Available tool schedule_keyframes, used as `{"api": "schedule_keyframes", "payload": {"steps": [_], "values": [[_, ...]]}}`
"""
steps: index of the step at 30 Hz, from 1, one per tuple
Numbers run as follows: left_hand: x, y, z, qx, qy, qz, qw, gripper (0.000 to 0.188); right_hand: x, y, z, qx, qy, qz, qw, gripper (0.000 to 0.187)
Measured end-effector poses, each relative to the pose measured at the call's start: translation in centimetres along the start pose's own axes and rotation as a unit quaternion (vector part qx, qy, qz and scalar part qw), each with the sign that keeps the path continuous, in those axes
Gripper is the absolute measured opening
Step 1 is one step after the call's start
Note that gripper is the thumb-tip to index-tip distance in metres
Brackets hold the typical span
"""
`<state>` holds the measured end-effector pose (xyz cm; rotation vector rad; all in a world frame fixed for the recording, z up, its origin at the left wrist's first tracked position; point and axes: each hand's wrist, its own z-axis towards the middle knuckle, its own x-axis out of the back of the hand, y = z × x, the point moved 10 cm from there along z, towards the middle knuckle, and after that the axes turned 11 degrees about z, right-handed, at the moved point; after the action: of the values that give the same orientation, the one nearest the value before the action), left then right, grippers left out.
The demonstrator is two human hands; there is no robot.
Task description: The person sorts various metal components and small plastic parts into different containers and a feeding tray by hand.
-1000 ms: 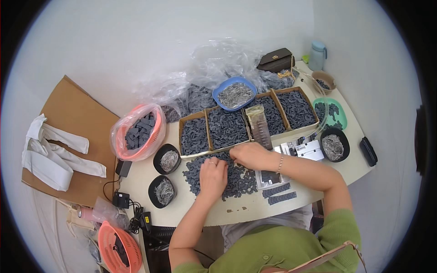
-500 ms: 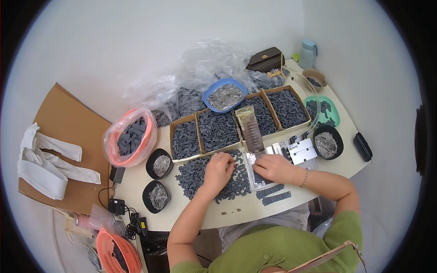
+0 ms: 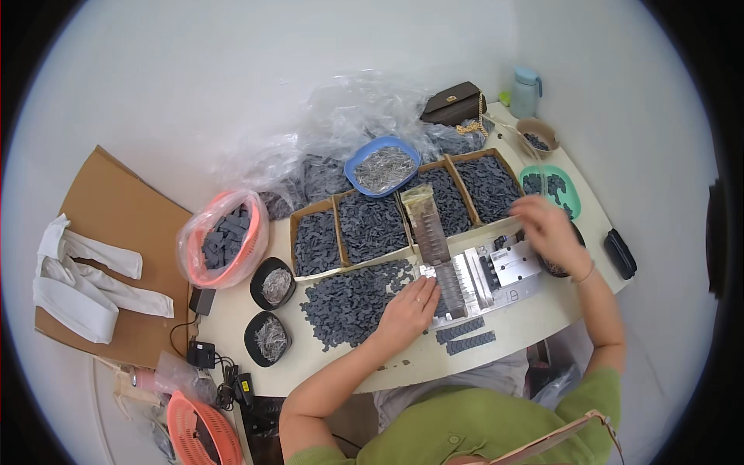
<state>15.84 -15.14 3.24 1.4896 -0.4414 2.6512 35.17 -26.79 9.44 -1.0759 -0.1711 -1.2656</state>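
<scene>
My left hand [image 3: 411, 308] reaches to the left edge of a metal jig [image 3: 465, 283], its fingers stretched out close together and the tips on the jig's edge. Small dark grey pieces lie in a row in the jig. Attached at its right is a silver pneumatic cylinder block [image 3: 515, 263]. A clear channel [image 3: 428, 225] of stacked pieces slopes down to the jig from behind. My right hand [image 3: 552, 236] hovers beyond the block, beside a clear hose, with fingers bent and apart; I see nothing in it. Loose grey pieces [image 3: 341, 306] are heaped left of the jig.
Cardboard boxes [image 3: 333, 273] of grey pieces stand behind, with a blue tray [image 3: 382, 190] of metal pins on them. Black bowls [image 3: 267, 339] of pins sit left; another is partly behind my right hand. A green tray [image 3: 573, 198] stands far right. Joined strips [image 3: 470, 342] lie in front.
My right hand has left the jig and moved right and away, past the cylinder block. My left hand has moved right from the loose pieces to the jig's edge. The row in the jig now shows.
</scene>
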Motion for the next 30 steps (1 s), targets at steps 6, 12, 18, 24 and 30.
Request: {"api": "schedule_keyframes", "payload": {"steps": [6, 12, 18, 24, 30], "values": [[0.5, -2.2, -0.1, 0.085, 0.008, -0.067, 0.994, 0.035, 6.6, 10.9, -0.6, -0.148, 0.073, -0.04, 0.985, 0.018], [-2.7, -8.4, -1.4, 0.21, -0.131, 0.044, 0.968, 0.01, 8.3, 19.3, -3.1, -0.204, 0.063, -0.126, 0.969, 0.021], [-2.1, -9.2, -1.7, 0.244, -0.075, -0.042, 0.966, 0.011, 7.1, 20.0, -2.2, -0.243, 0.009, -0.154, 0.958, 0.015], [-1.7, -7.8, 0.1, 0.255, -0.011, -0.196, 0.947, 0.012, 5.4, 19.6, -2.0, -0.299, -0.085, -0.202, 0.929, 0.012], [-2.0, -6.7, 1.7, 0.236, 0.01, -0.207, 0.949, 0.01, 5.2, 21.7, -3.0, -0.27, -0.086, -0.281, 0.917, 0.016]]}}
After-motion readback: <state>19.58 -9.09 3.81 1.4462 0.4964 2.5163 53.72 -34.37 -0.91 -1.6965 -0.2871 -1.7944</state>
